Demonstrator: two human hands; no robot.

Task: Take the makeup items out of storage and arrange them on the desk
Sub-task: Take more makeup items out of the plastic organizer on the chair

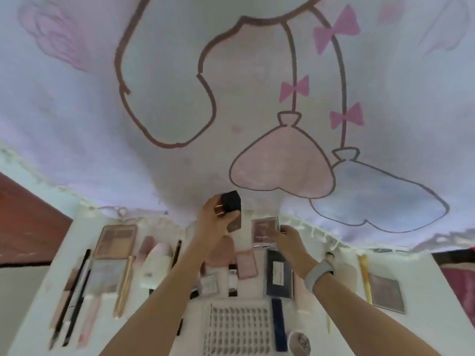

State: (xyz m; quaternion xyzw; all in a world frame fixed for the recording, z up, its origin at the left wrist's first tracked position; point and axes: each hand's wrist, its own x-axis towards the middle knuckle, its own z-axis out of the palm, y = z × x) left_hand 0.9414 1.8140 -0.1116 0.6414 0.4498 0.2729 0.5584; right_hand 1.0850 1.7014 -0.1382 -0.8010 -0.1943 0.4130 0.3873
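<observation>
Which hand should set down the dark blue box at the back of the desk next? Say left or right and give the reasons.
Left. The left hand already grips the dark blue box, raised above the desk near its back edge. The right hand is busy pinching the pink square compact.

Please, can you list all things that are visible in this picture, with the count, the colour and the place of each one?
desk: one, white, under all items
cloth: one, white with pink bows, hanging behind desk
large palette: one, pink-brown, far left
pencils: two, black, left edge
gold brush: one, left of centre
lash tray: one, white, near centre
navy box: one, under right arm
square palette: one, mauve, right
yellow brush: one, right
dark box: one, held above desk
clear compact: one, pink inside, far centre
wristband: one, grey, right wrist
left hand: grips dark box
right hand: fingers hold clear compact
</observation>
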